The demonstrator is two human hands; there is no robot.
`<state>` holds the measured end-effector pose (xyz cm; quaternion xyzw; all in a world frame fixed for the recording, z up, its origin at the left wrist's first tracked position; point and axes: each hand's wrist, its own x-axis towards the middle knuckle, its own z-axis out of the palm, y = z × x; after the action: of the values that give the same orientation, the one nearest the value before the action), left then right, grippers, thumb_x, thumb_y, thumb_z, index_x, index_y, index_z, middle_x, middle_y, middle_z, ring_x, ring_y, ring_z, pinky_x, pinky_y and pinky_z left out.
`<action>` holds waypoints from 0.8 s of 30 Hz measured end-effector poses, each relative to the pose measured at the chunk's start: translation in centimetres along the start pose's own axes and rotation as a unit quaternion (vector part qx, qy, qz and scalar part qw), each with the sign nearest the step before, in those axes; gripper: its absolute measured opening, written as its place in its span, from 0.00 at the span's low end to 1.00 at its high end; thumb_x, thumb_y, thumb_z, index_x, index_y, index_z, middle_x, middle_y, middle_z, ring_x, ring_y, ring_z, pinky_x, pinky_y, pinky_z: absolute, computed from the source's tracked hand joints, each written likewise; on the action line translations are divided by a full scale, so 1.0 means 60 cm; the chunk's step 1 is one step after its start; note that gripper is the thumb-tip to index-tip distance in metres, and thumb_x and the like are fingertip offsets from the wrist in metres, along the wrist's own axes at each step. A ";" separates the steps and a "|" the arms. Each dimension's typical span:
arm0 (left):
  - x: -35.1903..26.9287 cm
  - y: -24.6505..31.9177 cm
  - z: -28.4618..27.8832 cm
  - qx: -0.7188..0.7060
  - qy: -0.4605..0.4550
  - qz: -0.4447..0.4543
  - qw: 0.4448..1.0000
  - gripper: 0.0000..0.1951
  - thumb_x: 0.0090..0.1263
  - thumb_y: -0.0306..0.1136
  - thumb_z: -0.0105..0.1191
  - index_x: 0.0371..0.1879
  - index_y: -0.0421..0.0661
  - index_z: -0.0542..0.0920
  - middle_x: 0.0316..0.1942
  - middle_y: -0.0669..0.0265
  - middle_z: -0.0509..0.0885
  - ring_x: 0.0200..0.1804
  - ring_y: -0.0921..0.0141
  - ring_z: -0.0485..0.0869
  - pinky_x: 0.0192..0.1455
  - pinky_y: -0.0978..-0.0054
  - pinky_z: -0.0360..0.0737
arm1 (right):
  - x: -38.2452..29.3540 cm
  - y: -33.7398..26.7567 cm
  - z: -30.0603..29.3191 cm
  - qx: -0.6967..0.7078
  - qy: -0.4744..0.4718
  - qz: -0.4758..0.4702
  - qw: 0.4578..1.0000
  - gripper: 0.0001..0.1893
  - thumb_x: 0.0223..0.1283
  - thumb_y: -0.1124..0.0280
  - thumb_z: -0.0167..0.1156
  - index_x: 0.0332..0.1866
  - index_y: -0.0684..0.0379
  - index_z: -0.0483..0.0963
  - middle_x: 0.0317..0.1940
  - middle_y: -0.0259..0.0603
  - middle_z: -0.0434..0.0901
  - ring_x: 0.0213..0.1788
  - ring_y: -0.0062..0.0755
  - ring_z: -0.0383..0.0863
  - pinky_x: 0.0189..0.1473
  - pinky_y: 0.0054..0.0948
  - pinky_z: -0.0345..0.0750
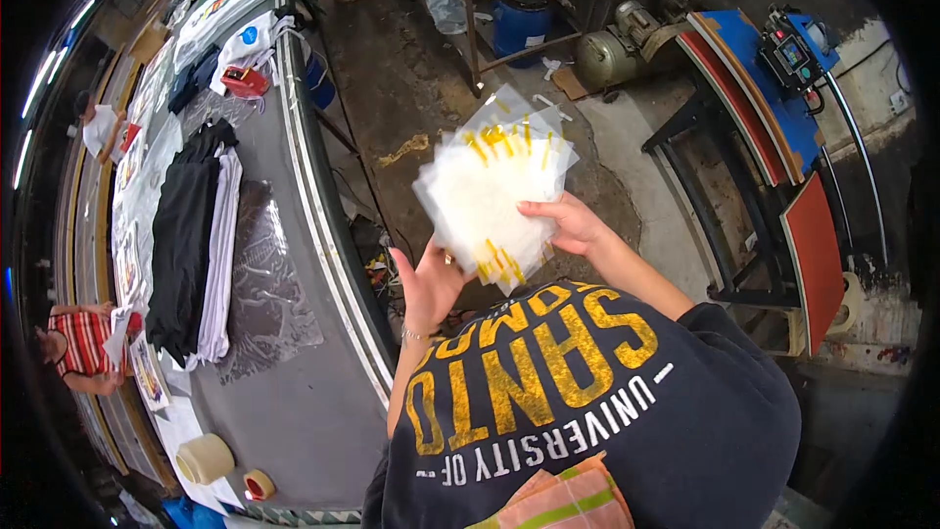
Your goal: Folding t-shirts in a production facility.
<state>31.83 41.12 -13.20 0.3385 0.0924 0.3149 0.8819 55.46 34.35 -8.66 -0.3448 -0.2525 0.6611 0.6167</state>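
A fanned stack of translucent sheets (492, 198) with yellow strips along two edges is held in front of my chest, above the floor. My right hand (573, 224) grips the stack at its right side, thumb on top and fingers beneath. At the stack's lower left edge, my left hand (433, 283) has its thumb spread away, and its fingers reach partly behind the sheets. Whether those fingers bear on the stack cannot be told.
On the long grey table (294, 411) at left lie folded black garments (183, 235), white garments (220, 250), clear plastic (268, 279), a red tape dispenser (246, 81) and tape rolls (205, 458). A heat press (793, 51) and compressor (606, 57) stand right. Two people work beyond the table.
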 end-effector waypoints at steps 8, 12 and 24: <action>0.036 -0.132 -0.033 -0.019 0.122 0.108 0.987 0.26 0.74 0.37 0.47 0.68 0.42 0.59 0.63 0.61 0.69 0.63 0.66 0.69 0.67 0.65 0.64 | -0.027 0.136 0.011 -0.714 0.043 -0.201 0.669 0.34 0.54 0.78 0.52 0.69 0.59 0.55 0.53 0.57 0.72 0.51 0.52 0.78 0.49 0.41 0.77; 0.020 -0.163 -0.014 0.069 0.186 0.174 0.965 0.19 0.70 0.31 0.53 0.58 0.38 0.68 0.55 0.62 0.75 0.59 0.70 0.73 0.64 0.70 0.68 | -0.035 0.187 -0.004 -0.852 -0.023 -0.194 0.485 0.42 0.50 0.75 0.56 0.72 0.61 0.46 0.58 0.61 0.64 0.52 0.58 0.75 0.48 0.42 0.77; -0.039 -0.171 -0.012 -0.054 0.297 0.181 0.936 0.16 0.70 0.32 0.50 0.53 0.37 0.72 0.46 0.58 0.81 0.47 0.66 0.81 0.51 0.66 0.80 | -0.061 0.127 -0.008 -0.352 -0.060 0.051 0.933 0.29 0.65 0.65 0.57 0.68 0.61 0.58 0.64 0.44 0.64 0.68 0.33 0.60 0.67 0.32 0.61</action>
<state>34.78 34.19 -20.60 0.1927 0.2699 0.5603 0.7590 50.95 29.82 -14.25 -0.5119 -0.4874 0.5799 0.4052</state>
